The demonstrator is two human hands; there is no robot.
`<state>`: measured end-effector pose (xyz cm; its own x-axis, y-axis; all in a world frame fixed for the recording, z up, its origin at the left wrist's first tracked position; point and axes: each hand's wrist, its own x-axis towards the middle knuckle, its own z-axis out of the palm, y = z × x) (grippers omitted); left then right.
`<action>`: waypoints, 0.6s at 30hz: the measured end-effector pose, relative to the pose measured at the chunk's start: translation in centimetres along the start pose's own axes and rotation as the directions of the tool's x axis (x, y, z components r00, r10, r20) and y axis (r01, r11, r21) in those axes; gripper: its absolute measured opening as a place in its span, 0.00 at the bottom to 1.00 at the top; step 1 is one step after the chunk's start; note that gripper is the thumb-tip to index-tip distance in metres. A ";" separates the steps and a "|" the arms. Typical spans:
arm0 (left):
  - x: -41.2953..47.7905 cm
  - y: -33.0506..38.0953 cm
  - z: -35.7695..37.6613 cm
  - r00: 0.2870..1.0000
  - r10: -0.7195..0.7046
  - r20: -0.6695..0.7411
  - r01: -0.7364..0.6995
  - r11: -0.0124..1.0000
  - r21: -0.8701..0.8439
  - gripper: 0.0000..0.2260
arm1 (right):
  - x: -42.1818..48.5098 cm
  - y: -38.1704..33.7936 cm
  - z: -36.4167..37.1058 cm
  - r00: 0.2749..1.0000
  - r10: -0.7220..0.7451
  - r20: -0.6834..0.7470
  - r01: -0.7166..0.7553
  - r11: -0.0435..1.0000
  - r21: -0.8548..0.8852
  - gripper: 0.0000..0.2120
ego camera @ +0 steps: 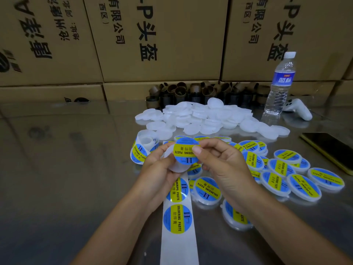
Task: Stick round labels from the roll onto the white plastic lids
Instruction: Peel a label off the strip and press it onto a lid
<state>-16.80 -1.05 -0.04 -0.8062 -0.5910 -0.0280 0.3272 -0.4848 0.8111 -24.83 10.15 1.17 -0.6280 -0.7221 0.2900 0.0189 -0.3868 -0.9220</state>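
My left hand [158, 165] grips a white plastic lid [174, 166] just above the table. My right hand [219, 161] pinches a round blue-and-yellow label [186, 150] and holds it over that lid, partly covering it. The label roll [142, 148] lies to the left of my hands, and its white backing strip [179, 226] with two labels runs toward me under my wrists. A heap of bare white lids [206, 117] lies behind my hands. Several labelled lids [282, 169] are spread to the right.
A water bottle [279, 83] and a white controller [299, 109] stand at the back right. A phone [332, 148] lies at the right edge. Brown cardboard cores [200, 92] line up before stacked cartons [152, 39]. The table [57, 159] is shiny metal.
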 end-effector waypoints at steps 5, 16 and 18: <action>-0.1 -0.1 0.0 0.998 -0.014 0.062 0.015 1.000 -0.022 0.23 | 0.0 0.4 0.3 0.997 0.068 -0.030 -0.067 0.997 0.036 0.09; -0.1 0.0 0.2 0.985 -0.073 0.153 0.091 0.990 -0.112 0.16 | 0.2 0.8 0.3 0.993 0.071 -0.095 -0.076 0.996 -0.046 0.05; -0.2 0.1 0.3 0.980 -0.092 0.175 0.115 0.985 -0.129 0.16 | 0.1 0.9 0.3 0.993 0.067 -0.099 -0.072 0.996 -0.054 0.04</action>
<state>-16.70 -0.82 0.23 -0.9067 -0.4218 0.0007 0.2930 -0.6286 0.7205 -24.68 9.56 0.47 -0.6994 -0.6858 0.2011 0.0220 -0.3019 -0.9531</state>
